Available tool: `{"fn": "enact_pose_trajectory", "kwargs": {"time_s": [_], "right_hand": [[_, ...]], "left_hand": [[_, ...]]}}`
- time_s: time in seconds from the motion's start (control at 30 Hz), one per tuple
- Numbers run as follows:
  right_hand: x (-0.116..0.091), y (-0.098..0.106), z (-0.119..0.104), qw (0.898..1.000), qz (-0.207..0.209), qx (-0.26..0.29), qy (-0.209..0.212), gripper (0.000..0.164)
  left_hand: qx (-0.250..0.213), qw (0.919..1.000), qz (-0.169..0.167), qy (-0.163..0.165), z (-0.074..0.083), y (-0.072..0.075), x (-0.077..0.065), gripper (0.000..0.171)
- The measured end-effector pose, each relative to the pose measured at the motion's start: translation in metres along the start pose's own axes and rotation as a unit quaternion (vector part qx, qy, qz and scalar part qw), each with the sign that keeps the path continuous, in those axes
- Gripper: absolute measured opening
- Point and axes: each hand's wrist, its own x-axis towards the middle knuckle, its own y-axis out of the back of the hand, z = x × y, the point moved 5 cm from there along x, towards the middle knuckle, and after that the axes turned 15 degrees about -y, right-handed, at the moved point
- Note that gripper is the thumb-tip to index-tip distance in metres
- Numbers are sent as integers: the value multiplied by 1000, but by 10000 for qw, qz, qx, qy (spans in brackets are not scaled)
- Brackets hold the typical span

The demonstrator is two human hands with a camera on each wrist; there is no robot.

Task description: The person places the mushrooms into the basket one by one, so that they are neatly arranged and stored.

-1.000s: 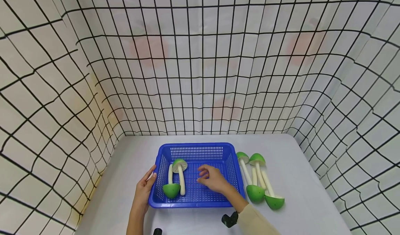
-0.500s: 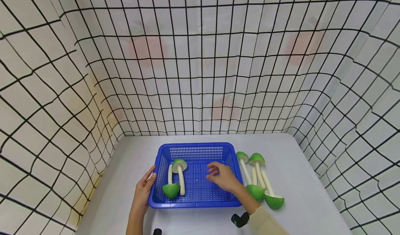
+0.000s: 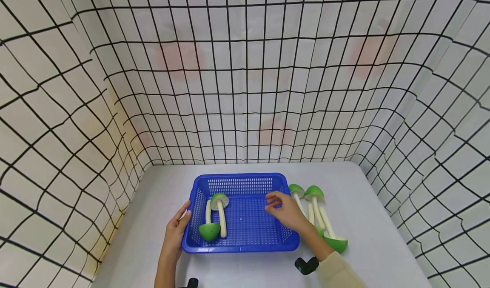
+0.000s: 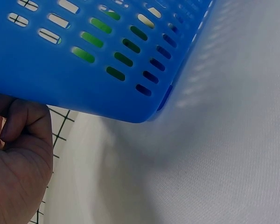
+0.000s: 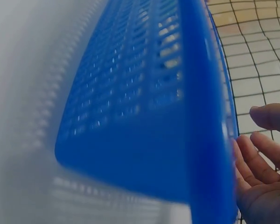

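A blue plastic basket (image 3: 241,249) with slotted walls sits on the white table. Inside its left half lie two toy mushrooms with white stems, one with a rounded green cap (image 3: 209,232) toward the front, the other with its cap (image 3: 219,201) toward the back. My left hand (image 3: 177,228) grips the basket's left rim; in the left wrist view the fingers (image 4: 25,122) curl at the rim. Over the basket's right side hangs my right hand (image 3: 285,211), fingers loosely bent with nothing between them. The right wrist view shows it beside the blue rim (image 5: 207,140).
Several more green-capped mushrooms (image 3: 315,193) lie on the table (image 3: 375,232) just right of the basket, partly covered by the right forearm. White walls with a black grid (image 3: 245,88) enclose the table at the back and sides. A black device (image 3: 306,265) sits at the right wrist.
My right hand has moved rightward, from over the basket's middle to its right side, empty throughout. The left hand, the basket and the mushrooms stay in place.
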Motion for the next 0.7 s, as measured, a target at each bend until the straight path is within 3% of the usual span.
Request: {"fn": "enact_pose_trajectory", "kwargs": {"time_s": [0.23, 0.4, 0.7], "right_hand": [[2, 18, 8, 9995, 47, 312, -3, 31], [3, 31, 17, 9978, 54, 605, -254, 33], [-1, 54, 35, 9951, 467, 637, -594, 35]], "left_hand": [[50, 10000, 45, 18, 0, 0, 1, 57], [53, 10000, 66, -22, 0, 0, 1, 58], [13, 10000, 26, -31, 0, 0, 0, 59]]}}
